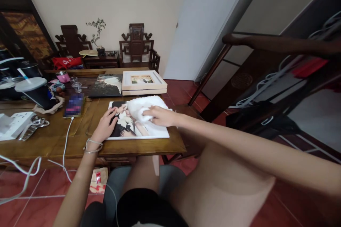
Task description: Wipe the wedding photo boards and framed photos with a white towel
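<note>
A large photo panel [128, 127] lies flat near the front edge of the wooden table [90, 124]. My left hand [105, 126] rests on the panel's left side with its fingers stretched out. A bunched white cloth [141, 108] sits on the upper right part of the panel, and my right hand [157, 115] is closed around a fold of it. Part of the picture is hidden under the cloth and the hands.
Behind the panel are a white-framed picture [145, 81] and a dark photo panel [105, 85]. To the left lie a phone [73, 105] on a white cable, a lidded cup [34, 90] with a straw, and a power strip [16, 124]. A wooden chair [137, 46] stands behind.
</note>
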The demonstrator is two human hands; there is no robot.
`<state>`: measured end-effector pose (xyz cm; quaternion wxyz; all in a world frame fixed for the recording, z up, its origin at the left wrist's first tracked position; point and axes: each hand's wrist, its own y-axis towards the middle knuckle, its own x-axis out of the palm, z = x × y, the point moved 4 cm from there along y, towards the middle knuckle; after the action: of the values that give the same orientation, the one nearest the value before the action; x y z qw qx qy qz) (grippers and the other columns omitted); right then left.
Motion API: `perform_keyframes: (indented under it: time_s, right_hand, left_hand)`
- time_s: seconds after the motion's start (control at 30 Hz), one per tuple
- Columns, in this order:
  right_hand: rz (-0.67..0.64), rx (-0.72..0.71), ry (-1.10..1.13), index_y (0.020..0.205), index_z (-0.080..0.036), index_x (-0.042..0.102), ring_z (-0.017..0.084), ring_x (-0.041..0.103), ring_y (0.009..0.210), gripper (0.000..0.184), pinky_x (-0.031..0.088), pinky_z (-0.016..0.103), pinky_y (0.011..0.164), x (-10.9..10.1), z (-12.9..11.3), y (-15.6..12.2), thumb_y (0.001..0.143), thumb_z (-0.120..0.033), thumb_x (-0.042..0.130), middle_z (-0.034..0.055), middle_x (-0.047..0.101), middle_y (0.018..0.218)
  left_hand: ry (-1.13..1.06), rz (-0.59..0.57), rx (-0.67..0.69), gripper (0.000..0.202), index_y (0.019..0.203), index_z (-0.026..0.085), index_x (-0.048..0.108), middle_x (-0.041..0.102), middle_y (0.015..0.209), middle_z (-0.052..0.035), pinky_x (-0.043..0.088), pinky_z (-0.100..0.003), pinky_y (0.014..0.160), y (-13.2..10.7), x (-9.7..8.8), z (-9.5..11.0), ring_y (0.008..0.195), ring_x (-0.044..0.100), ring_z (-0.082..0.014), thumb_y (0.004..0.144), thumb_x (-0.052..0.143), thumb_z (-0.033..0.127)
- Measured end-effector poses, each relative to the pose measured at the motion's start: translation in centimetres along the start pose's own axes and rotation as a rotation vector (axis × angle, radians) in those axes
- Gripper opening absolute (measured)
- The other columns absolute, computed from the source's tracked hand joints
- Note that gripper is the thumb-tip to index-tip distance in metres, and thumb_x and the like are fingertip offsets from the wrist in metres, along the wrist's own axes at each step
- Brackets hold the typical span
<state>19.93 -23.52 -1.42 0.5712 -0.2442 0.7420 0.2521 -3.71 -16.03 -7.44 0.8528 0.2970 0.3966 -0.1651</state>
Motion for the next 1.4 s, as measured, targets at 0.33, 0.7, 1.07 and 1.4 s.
perform_keyframes:
  time_s: [0.33, 0.7, 1.07, 1.4]
  right_hand:
    - [-0.007, 0.109, -0.060, 0.112, -0.013, 0.065, 0.035, 0.054, 0.129, 0.044, 0.043, 0.051, 0.102, 1.0, -1.1, 0.3, 0.074, 0.001, 0.046, 0.0208, 0.063, 0.124]
    - [-0.047, -0.037, 0.085, 0.110, -0.016, 0.065, 0.030, 0.027, 0.149, 0.048, 0.024, 0.061, 0.117, 2.2, -6.1, -2.5, 0.071, 0.005, 0.046, 0.0168, 0.046, 0.152]
    - [0.114, 0.302, -0.017, 0.113, -0.009, 0.063, 0.035, 0.055, 0.129, 0.047, 0.045, 0.056, 0.101, 0.3, 4.1, 1.1, 0.074, 0.006, 0.041, 0.0203, 0.069, 0.114]
    - [0.053, 0.139, 0.063, 0.107, -0.018, 0.065, 0.033, 0.027, 0.148, 0.047, 0.027, 0.063, 0.117, 2.5, -6.0, -4.5, 0.072, 0.006, 0.045, 0.0148, 0.044, 0.154]
  left_hand:
    - [-0.035, 0.016, -0.018, 0.050, 0.137, 0.013, 0.057, 0.050, 0.150, -0.0144, 0.029, -0.048, 0.121, -0.2, 0.4, -0.4, 0.144, 0.040, -0.0271, 0.097, 0.042, 0.037]
    - [-0.055, 0.006, -0.015, 0.049, 0.140, 0.015, 0.055, 0.048, 0.152, -0.0147, 0.029, -0.048, 0.121, -0.4, 0.2, 0.0, 0.145, 0.038, -0.0269, 0.097, 0.043, 0.036]
    - [-0.056, 0.002, -0.035, 0.049, 0.138, 0.013, 0.056, 0.049, 0.151, -0.0152, 0.029, -0.048, 0.121, -0.5, 0.1, 0.0, 0.146, 0.038, -0.0269, 0.097, 0.042, 0.036]
    - [-0.083, 0.020, -0.042, 0.048, 0.138, 0.015, 0.056, 0.049, 0.151, -0.0141, 0.029, -0.048, 0.121, -0.7, 0.0, 0.2, 0.145, 0.038, -0.0259, 0.097, 0.044, 0.036]
